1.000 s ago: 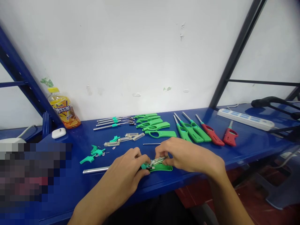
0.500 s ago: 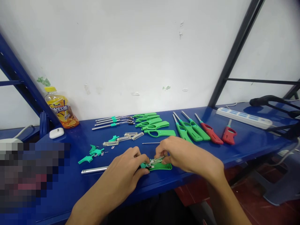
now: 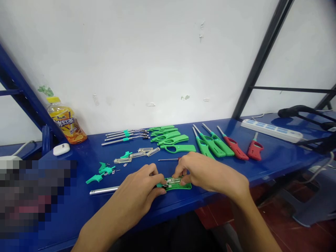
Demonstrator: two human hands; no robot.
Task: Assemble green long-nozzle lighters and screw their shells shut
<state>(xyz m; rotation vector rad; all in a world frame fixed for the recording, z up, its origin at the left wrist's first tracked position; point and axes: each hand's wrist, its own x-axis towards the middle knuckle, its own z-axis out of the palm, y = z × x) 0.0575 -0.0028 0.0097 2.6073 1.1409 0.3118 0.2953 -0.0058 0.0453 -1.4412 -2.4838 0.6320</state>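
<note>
My left hand (image 3: pixel 141 189) is closed around the front of an opened green lighter casing (image 3: pixel 186 186) near the table's front edge. A silver metal tube (image 3: pixel 103 191) sticks out to the left from under that hand. My right hand (image 3: pixel 207 171) pinches a clear fuel tank (image 3: pixel 173 180), which lies in the handle part of the casing. Parts of both casing and tank are hidden by my fingers. Just behind my right hand lies a thin screwdriver (image 3: pixel 168 160), its handle mostly covered.
Behind are several green casing halves (image 3: pixel 181 148), metal tubes with wires (image 3: pixel 115 141), clear tanks (image 3: pixel 123 160) and teal triggers (image 3: pixel 95 179). Whole green lighters (image 3: pixel 216 148) and red ones (image 3: pixel 237 150) lie right, near a power strip (image 3: pixel 271 130). A drink bottle (image 3: pixel 67 122) and white case (image 3: pixel 61 149) stand left.
The clear tank has gone from tilted above the casing to lying lower and flatter inside it, pressed by my right fingers. My left hand keeps its hold.
</note>
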